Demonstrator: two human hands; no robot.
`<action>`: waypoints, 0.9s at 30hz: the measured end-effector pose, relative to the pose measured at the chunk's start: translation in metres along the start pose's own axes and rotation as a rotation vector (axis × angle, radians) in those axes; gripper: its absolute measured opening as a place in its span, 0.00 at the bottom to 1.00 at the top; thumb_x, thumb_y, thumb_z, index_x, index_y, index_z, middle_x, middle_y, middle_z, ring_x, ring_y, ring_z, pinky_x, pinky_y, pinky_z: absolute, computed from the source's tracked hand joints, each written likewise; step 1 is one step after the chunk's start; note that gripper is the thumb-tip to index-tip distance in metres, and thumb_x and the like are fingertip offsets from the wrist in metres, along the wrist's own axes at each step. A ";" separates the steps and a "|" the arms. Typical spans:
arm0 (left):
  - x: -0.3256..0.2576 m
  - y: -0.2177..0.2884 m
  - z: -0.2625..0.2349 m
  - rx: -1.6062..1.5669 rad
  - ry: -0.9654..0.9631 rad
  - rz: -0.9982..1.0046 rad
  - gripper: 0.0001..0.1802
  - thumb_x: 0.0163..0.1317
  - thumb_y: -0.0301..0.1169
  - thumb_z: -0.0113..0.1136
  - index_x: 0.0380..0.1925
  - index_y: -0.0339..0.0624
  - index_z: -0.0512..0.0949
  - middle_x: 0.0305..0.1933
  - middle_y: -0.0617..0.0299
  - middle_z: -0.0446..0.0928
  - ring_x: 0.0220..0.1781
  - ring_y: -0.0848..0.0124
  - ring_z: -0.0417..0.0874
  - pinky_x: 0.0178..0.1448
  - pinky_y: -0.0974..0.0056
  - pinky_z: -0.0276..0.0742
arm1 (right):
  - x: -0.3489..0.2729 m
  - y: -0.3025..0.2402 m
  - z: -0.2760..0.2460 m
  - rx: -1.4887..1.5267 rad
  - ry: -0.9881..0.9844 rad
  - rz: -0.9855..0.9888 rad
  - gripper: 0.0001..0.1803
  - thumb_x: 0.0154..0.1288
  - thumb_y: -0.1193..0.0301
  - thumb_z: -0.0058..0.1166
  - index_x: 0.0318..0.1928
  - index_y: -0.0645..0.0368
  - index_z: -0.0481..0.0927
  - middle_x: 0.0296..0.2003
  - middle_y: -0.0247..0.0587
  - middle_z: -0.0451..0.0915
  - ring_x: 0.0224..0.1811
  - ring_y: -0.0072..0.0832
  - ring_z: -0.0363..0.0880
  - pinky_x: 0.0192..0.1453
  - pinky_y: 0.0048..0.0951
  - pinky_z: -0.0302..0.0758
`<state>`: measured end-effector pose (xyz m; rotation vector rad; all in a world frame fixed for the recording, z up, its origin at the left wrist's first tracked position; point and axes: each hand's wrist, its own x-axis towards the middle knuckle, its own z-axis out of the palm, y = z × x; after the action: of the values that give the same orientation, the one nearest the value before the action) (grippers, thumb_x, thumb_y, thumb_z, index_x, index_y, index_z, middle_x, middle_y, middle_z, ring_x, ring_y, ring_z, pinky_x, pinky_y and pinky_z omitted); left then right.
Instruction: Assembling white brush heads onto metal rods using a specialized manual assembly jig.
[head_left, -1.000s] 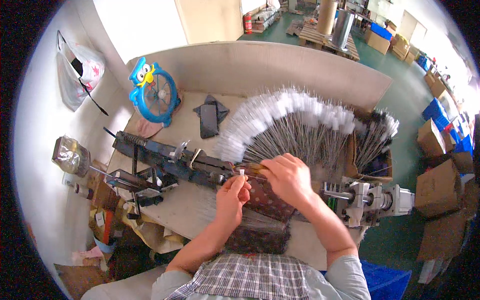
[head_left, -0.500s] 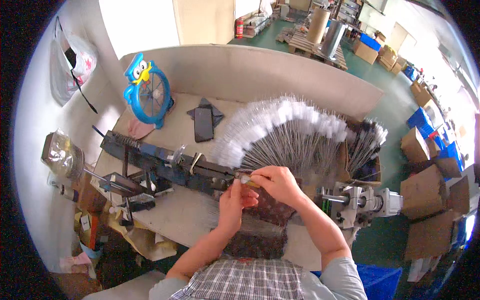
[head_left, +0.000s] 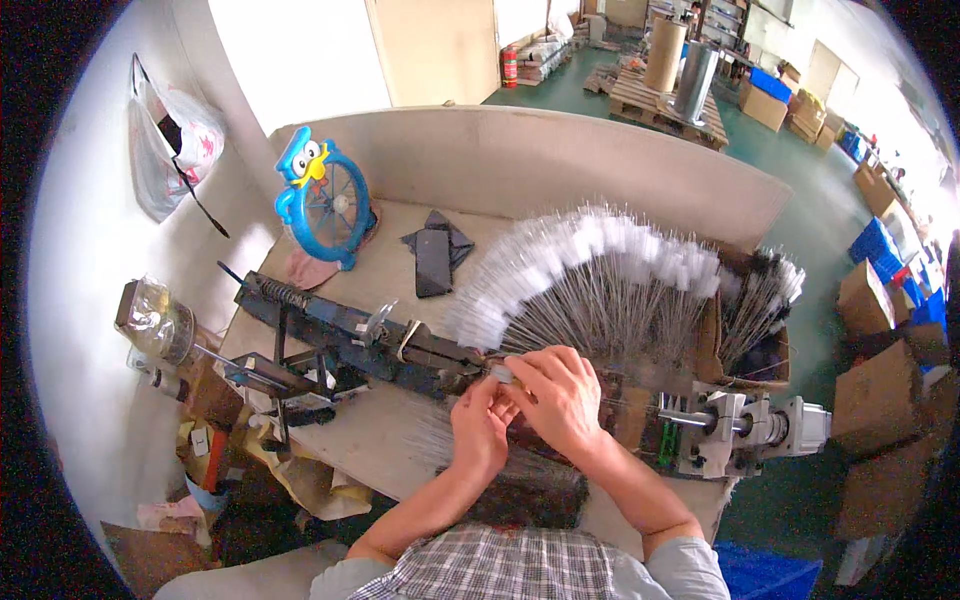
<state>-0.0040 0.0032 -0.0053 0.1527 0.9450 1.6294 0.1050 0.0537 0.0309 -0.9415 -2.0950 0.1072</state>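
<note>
Beige tabletop point(head_left: 420, 440), walled at the back by a low board; carrying one long dark machine point(head_left: 400, 350) set slantwise, so its rail runs straight under both hands; at its right end one pale motor block point(head_left: 745, 432), lined up with the rail, likely as the drive.

Behind the rail, one broad fan of white-tipped wire brushes point(head_left: 600, 275), too many to count, tips spread away and stems gathered near the hands, probably for easy picking; one cardboard box point(head_left: 745, 340) to the right, holding a second, darker bunch upright.

One blue bird-shaped fan point(head_left: 322, 195) standing at the back left; two dark flat pieces point(head_left: 435, 255) lying overlapped beside it; one plastic bag point(head_left: 165, 150) hung on the wall.

Right hand point(head_left: 560, 395) arched over the rail, fingers point(head_left: 520, 372) pinched on a small pale piece point(head_left: 500, 374), seemingly a brush end, held right at the machine; left hand point(head_left: 480, 430) just beside, fingers curled and touching the right, whether gripping anything impossible to tell.
</note>
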 end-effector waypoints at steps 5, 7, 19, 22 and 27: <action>-0.003 0.000 0.004 0.014 0.044 0.066 0.04 0.61 0.28 0.53 0.33 0.40 0.73 0.33 0.63 0.75 0.35 0.74 0.77 0.42 0.68 0.75 | 0.000 0.001 -0.004 0.026 -0.050 -0.054 0.13 0.45 0.65 0.61 0.36 0.48 0.83 0.35 0.28 0.79 0.42 0.29 0.75 0.43 0.32 0.71; -0.004 0.002 0.006 -0.006 0.040 0.059 0.02 0.62 0.27 0.53 0.32 0.40 0.72 0.31 0.64 0.75 0.34 0.76 0.77 0.40 0.69 0.74 | -0.001 0.003 -0.007 0.039 -0.058 -0.043 0.13 0.44 0.66 0.61 0.35 0.48 0.83 0.36 0.28 0.79 0.42 0.29 0.75 0.43 0.32 0.71; -0.002 0.000 0.005 -0.042 0.046 0.079 0.02 0.60 0.26 0.53 0.32 0.40 0.73 0.33 0.63 0.77 0.33 0.74 0.79 0.40 0.70 0.77 | -0.003 -0.001 -0.002 0.100 -0.113 0.008 0.13 0.47 0.69 0.61 0.37 0.49 0.81 0.37 0.29 0.78 0.43 0.32 0.74 0.43 0.34 0.72; -0.002 -0.002 -0.001 -0.047 -0.021 0.044 0.05 0.61 0.29 0.51 0.33 0.40 0.73 0.33 0.62 0.77 0.34 0.73 0.79 0.41 0.69 0.77 | -0.004 0.002 -0.003 0.090 -0.101 -0.009 0.14 0.47 0.69 0.61 0.39 0.50 0.81 0.38 0.30 0.78 0.43 0.32 0.75 0.44 0.34 0.72; 0.000 -0.002 -0.007 -0.172 -0.055 0.016 0.07 0.61 0.27 0.51 0.36 0.36 0.73 0.36 0.58 0.77 0.37 0.69 0.80 0.43 0.66 0.78 | -0.002 -0.010 0.000 0.089 -0.074 0.051 0.15 0.47 0.68 0.62 0.40 0.51 0.81 0.39 0.30 0.79 0.43 0.33 0.75 0.45 0.34 0.72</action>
<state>-0.0063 0.0000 -0.0117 0.0866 0.7603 1.7044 0.0999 0.0455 0.0334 -0.9508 -2.1156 0.2631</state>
